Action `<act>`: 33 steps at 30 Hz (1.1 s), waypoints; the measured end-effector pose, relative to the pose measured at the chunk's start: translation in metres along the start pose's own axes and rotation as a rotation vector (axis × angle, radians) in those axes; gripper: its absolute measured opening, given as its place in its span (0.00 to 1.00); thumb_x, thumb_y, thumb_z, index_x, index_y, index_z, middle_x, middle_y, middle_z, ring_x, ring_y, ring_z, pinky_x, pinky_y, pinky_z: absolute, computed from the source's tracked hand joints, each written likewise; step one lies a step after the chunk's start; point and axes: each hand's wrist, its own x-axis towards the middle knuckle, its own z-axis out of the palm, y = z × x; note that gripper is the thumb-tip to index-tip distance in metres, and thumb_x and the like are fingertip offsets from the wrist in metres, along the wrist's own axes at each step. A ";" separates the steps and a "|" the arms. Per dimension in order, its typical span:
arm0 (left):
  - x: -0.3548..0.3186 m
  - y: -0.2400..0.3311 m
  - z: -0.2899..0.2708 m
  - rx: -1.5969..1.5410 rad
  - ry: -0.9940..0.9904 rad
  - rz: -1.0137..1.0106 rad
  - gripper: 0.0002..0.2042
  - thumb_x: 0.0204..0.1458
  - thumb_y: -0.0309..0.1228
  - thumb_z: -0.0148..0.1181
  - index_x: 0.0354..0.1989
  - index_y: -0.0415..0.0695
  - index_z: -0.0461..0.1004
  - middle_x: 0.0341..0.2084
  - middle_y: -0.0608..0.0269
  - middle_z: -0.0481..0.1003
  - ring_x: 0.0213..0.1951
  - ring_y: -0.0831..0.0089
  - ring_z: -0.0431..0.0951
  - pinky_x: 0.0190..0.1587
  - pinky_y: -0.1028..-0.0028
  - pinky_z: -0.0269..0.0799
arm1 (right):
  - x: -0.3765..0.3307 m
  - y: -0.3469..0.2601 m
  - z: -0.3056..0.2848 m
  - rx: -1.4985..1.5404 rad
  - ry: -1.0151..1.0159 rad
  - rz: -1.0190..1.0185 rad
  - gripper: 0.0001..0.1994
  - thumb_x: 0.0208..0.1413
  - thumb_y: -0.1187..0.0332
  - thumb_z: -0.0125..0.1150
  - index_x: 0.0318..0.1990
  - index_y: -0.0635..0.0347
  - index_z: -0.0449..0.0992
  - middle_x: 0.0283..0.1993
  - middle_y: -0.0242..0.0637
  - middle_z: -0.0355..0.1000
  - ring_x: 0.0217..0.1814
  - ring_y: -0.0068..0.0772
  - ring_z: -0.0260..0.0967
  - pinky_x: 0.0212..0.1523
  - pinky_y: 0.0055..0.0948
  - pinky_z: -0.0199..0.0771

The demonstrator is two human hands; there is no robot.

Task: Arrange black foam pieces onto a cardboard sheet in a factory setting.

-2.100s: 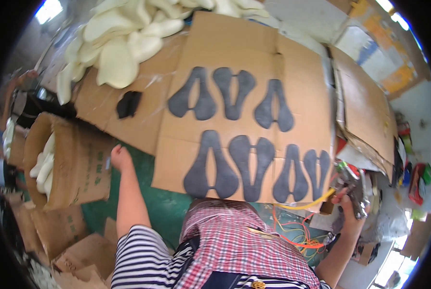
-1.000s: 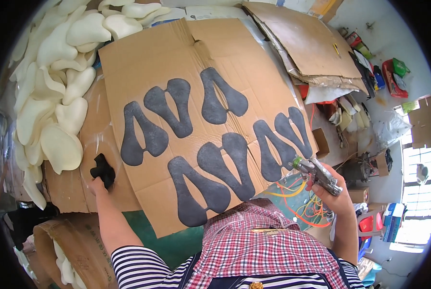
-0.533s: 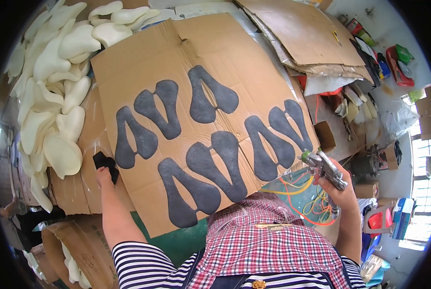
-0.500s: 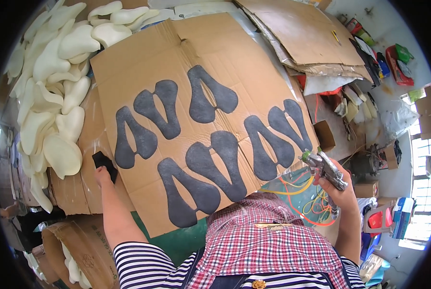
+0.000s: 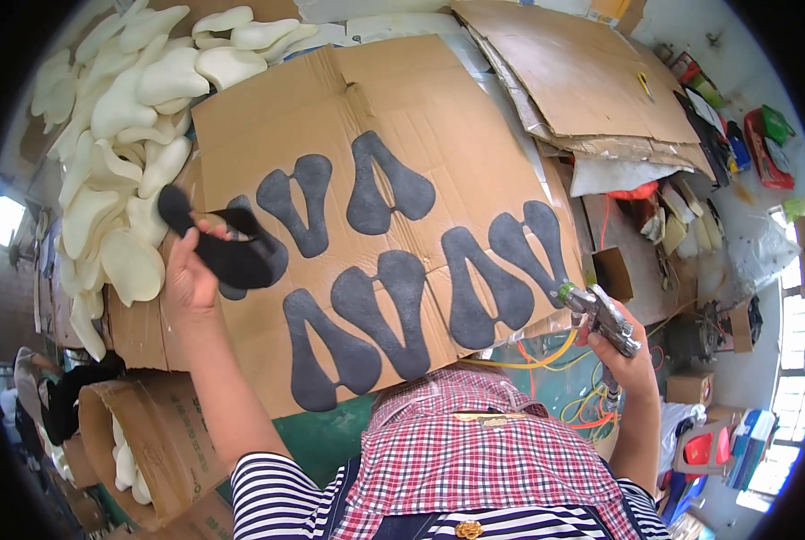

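My left hand (image 5: 192, 277) is closed on a black two-lobed pad (image 5: 237, 256), somewhat smeared by motion. It is lifted over the left side of a brown cardboard sheet (image 5: 429, 90) and partly hides a pad beneath it. Several dark, narrow-waisted pads (image 5: 390, 184), each with a long slit between its lobes, lie flat in two rows on the sheet. In my right hand (image 5: 634, 362) is a metal spray gun (image 5: 607, 322) with a green part at its front. Its nozzle points left, close to the sheet's right corner and the last pad.
Cream-coloured shaped foam pieces (image 5: 173, 79) are heaped at the far left. Stacked cardboard (image 5: 582, 67) lies at the back right with a small yellow cutter (image 5: 645, 85) on it. A yellow hose (image 5: 533, 364) runs near the spray gun. An open carton (image 5: 164, 441) stands at lower left.
My left hand has come up and inward from beside the sheet, bringing the black pad over its left part. The spray gun stays near the sheet's right corner. The view has shifted slightly.
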 end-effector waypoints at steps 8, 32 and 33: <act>0.026 -0.128 0.164 0.100 -0.072 -0.243 0.10 0.54 0.32 0.60 0.38 0.39 0.71 0.29 0.56 0.76 0.32 0.58 0.79 0.39 0.58 0.76 | 0.018 0.060 -0.110 0.062 -0.038 0.035 0.23 0.51 0.75 0.63 0.56 0.65 0.67 0.41 0.30 0.71 0.41 0.19 0.67 0.44 0.22 0.70; 0.199 -0.347 0.321 -0.399 0.806 -0.064 0.15 0.48 0.30 0.61 0.43 0.39 0.69 0.41 0.57 0.71 0.29 0.69 0.72 0.22 0.78 0.71 | 0.062 0.125 -0.197 0.114 -0.032 0.203 0.25 0.51 0.72 0.63 0.58 0.67 0.66 0.41 0.35 0.72 0.42 0.24 0.69 0.44 0.26 0.73; 0.192 -0.368 0.308 -0.351 0.924 -0.148 0.15 0.51 0.31 0.60 0.45 0.39 0.68 0.40 0.58 0.71 0.29 0.69 0.72 0.22 0.78 0.71 | 0.067 0.122 -0.194 0.105 -0.047 0.200 0.25 0.51 0.72 0.63 0.58 0.67 0.66 0.41 0.35 0.72 0.42 0.24 0.69 0.44 0.26 0.73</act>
